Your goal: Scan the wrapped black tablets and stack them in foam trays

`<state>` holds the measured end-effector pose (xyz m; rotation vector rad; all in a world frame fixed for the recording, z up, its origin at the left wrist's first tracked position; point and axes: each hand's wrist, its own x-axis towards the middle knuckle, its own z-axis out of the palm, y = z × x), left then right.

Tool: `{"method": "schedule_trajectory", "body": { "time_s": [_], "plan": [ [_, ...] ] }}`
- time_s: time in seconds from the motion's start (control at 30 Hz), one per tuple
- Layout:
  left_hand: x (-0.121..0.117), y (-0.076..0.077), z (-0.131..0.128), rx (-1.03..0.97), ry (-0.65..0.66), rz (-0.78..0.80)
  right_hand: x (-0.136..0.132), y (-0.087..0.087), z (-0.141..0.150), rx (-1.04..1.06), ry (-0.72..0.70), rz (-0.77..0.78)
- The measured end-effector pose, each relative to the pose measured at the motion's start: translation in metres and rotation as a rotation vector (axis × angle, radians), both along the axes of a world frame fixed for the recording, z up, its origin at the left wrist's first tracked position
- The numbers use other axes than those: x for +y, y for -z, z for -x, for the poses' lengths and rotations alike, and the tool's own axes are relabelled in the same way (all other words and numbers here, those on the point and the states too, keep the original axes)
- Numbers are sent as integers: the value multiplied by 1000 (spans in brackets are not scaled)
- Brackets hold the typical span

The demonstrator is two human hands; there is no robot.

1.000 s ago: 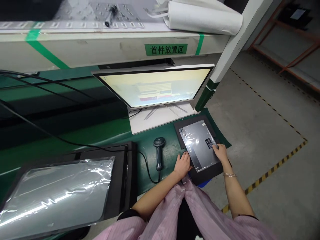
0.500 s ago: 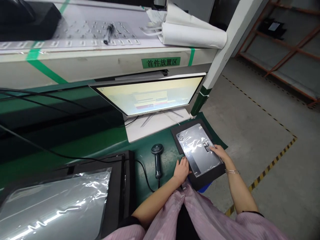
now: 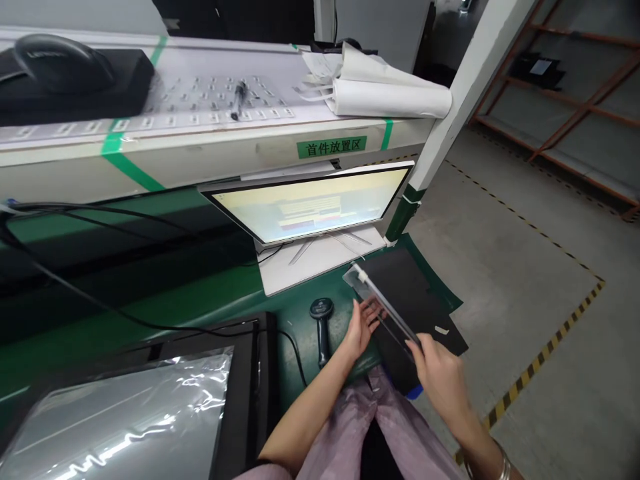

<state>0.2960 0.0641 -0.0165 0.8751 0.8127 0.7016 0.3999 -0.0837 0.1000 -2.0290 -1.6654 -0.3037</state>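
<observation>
— Where's the bagged tablet (image 3: pixel 383 308) against your hands?

— Tipped up on edge over the black foam mat (image 3: pixel 425 300). Your left hand (image 3: pixel 361 325) presses open-fingered against its underside; your right hand (image 3: pixel 440 373) grips its near end.

— And nearby?

— The barcode scanner (image 3: pixel 321 320) lies just left of your left hand.

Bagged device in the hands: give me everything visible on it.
The bagged device is a thin, flat grey slab in clear glossy plastic film. It is tipped up on edge, so mostly its narrow side shows, running diagonally above the black foam pad on the green bench. The left hand supports its left face with spread fingers; the right hand grips its near end. Any label is hidden at this angle.
</observation>
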Motion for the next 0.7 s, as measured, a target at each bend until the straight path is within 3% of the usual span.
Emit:
{"method": "schedule_trajectory", "body": {
  "time_s": [0.13, 0.27, 0.33, 0.43, 0.5, 0.6, 0.7],
  "plan": [
    [20, -31, -9, -383, -151, 191, -8, -20, 49, -57, -230, -156],
    [26, -66, -9, -640, -96, 290, -3, -23, 67, 230, -455, -75],
    [25, -80, -7, -705, -55, 329, 3, -17, 54, 413, -383, -45],
    [21, -93, -8, -736, -38, 370, 16, 2, 18, 652, 21, -58],
    [17, -97, -13, -723, -48, 383, 25, 19, -4, 1021, 204, -25],
    [13, -97, -20, -648, -58, 390, 29, 38, -17, 1686, 135, 82],
    [13, -91, -16, -521, -42, 389, 20, 51, -18, 1929, 141, 6]
  ]
}}
